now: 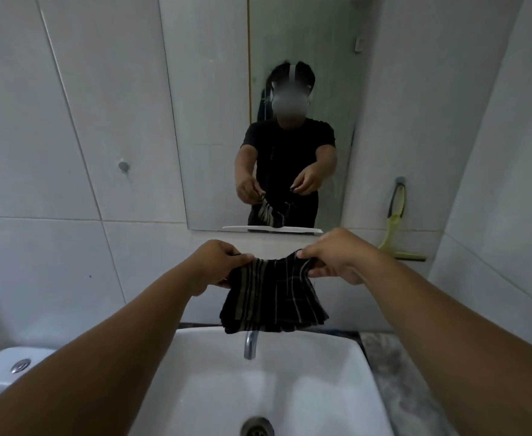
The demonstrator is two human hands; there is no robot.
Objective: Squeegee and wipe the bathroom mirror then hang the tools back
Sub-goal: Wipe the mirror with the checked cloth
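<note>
Both hands hold the cloth (pixel 274 297) at mid-frame, above the tap (pixel 250 343) and the sink (pixel 346 382). The left hand (pixel 217 262) is closed on the cloth's upper left corner, and the right hand (pixel 337 256) pinches the upper right corner, so the top edge runs left to right between them and the rest hangs down in a folded, striped fall.

The mirror (pixel 305 73) fills the upper middle of the frame, straight ahead of the cloth and above it. The squeegee (pixel 395 228) already hangs from its hook at the right of the frame, just beside the mirror's lower right edge. A bare hook (pixel 123 167) sits on the wall at left of the frame, up and to the left of the left hand.

If the cloth is to be hung next, it probably goes on that hook; the left hand is the nearer one, and the move would be up and leftward. If wiping remains, the mirror lies directly ahead and above, about equally near to either hand.
</note>
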